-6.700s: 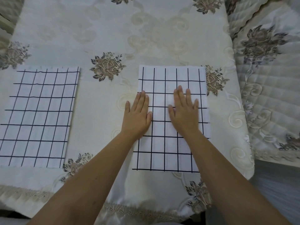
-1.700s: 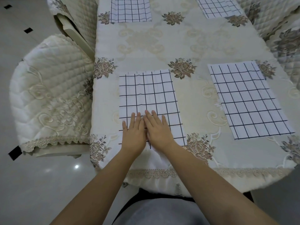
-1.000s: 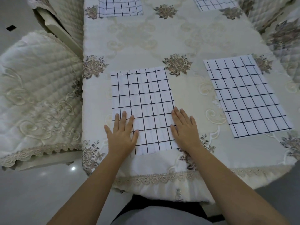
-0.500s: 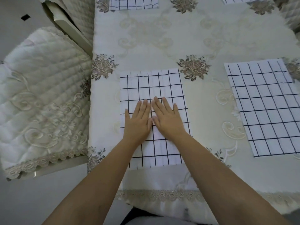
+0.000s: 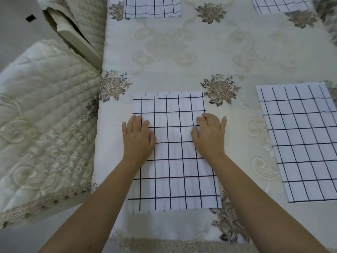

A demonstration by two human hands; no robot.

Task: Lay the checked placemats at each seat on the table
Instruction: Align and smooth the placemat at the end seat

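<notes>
Both palms lie flat — left hand, right hand — seemingly grasping nothing, on the checked placemat.

I see four placemats, all white with a thin dark navy check: the near mat, the right mat, and two far mats. The tablecloth is cream, with pale swirls, brown-grey roses and a lace hem. The chair cover is quilted ivory with embroidered scrolls. The floor is grey with a black diamond.
</notes>
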